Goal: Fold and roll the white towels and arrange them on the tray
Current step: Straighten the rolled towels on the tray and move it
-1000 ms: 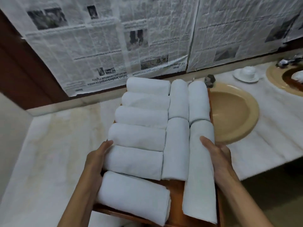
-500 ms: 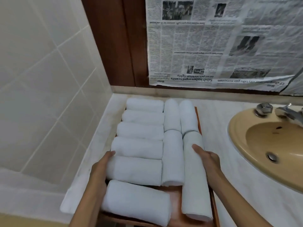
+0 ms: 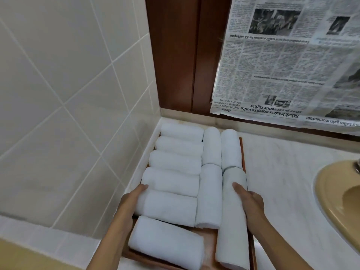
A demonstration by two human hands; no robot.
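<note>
**Tray of rolled towels held at both sides, in the tabletop corner**

Ten white towels (image 3: 171, 182), all rolled, packed tight on a brown wooden tray (image 3: 209, 242). Left col: six rolls lying crosswise, stacked front to back, touching. Right: four rolls lengthwise in two cols, two far and two near. The near-right roll (image 3: 233, 227) is the longest & overhangs the tray's front edge. A bare patch of wood shows at the front, btw the nearest crosswise roll and the long one.

Left hand (image 3: 128, 201) grips the tray's left side, thumb over the end of a crosswise roll; its fingers are hidden. Right hand (image 3: 251, 201) grips the right side, thumb lying on the long roll, fingers curled down over the rim.

Tray sits in the far-left corner of a pale marble tabletop (image 3: 282, 182), its left side close to a cream tiled wall (image 3: 68, 94). Behind: dark wooden frame (image 3: 175, 55), then newspaper (image 3: 282, 65) taped up, print upside down. Tan sink (image 3: 335, 201) to the right, well apart from the tray.
</note>
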